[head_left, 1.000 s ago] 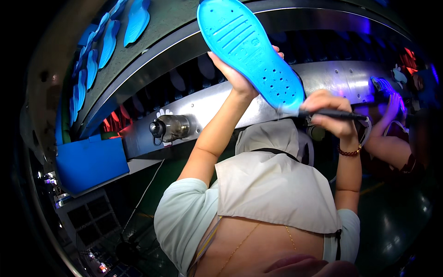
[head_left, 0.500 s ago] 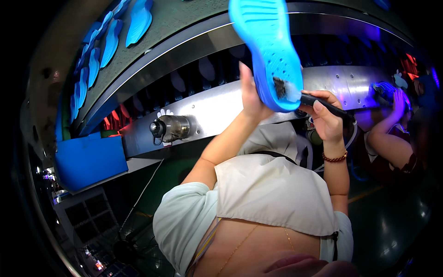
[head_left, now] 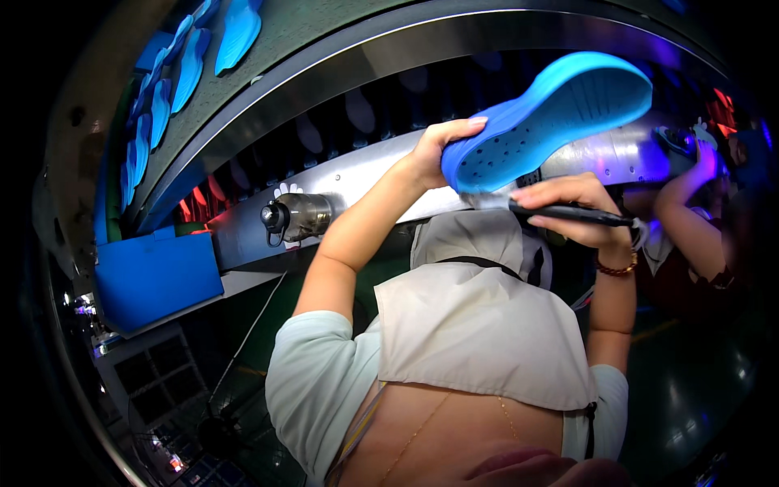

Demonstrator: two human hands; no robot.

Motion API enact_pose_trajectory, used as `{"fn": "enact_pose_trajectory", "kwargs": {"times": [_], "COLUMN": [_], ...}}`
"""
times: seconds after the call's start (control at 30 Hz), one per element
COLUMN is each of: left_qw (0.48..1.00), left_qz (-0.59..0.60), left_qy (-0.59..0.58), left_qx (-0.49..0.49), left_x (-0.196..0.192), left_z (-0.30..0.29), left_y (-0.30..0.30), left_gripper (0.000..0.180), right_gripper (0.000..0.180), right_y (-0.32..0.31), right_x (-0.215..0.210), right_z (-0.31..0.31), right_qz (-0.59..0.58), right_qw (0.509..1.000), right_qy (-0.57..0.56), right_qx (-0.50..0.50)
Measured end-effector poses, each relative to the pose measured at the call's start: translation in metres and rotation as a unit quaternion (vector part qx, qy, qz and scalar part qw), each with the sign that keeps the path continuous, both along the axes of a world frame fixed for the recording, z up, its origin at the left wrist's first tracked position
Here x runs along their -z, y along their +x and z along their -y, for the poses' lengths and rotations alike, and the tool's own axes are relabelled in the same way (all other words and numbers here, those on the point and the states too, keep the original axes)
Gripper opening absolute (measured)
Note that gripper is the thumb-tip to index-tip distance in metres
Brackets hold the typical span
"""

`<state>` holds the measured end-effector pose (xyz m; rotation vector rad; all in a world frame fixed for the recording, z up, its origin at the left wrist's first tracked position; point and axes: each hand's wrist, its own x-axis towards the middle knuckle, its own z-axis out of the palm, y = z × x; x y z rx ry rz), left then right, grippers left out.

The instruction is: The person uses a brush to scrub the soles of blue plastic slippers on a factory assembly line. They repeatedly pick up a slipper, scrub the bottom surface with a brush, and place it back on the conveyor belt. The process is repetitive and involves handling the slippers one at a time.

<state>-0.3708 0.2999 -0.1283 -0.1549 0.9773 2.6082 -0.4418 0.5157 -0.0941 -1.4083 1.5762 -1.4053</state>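
Note:
A bright blue shoe sole [head_left: 560,109] with a raised rim and several small holes is tilted up in front of me. My left hand [head_left: 438,150] is closed around its near left end, thumb over the edge. In my right hand [head_left: 580,199] is a black-handled brush [head_left: 568,213], gripped between thumb and fingers. Its pale head meets the lower near edge of the sole; the bristles are partly hidden, so I cannot tell how firmly they touch.
Several blue soles [head_left: 192,69] lie on the grey-green conveyor belt [head_left: 292,28] at far left. A metal ledge [head_left: 357,183] carries a dark-capped bottle [head_left: 307,215]. Below at left is a blue box [head_left: 158,280]. Another person's arm [head_left: 690,211] is at the right.
The sole has swung from nearly upright to slanting up to the right, and my left hand has turned with it. The brush has moved from inside the sole to its near edge.

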Motion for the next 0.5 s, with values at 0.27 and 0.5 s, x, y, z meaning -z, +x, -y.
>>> {"fn": "enact_pose_trajectory", "kwargs": {"times": [0.27,0.5], "left_qw": [0.967,0.967], "left_qz": [0.034,0.103], "left_qy": [-0.208,-0.194], "left_qx": [0.141,0.13], "left_x": [-0.014,-0.02], "left_z": [-0.003,0.006], "left_y": [-0.008,-0.002], "left_gripper": [0.059,0.062], "right_gripper": [0.019,0.015], "right_y": [-0.018,-0.027], "right_x": [-0.003,-0.014], "right_z": [0.001,-0.01], "right_qz": [-0.041,-0.06], "right_qw": [0.996,0.997], "right_qy": [0.013,0.01], "right_qx": [-0.075,-0.045]}}
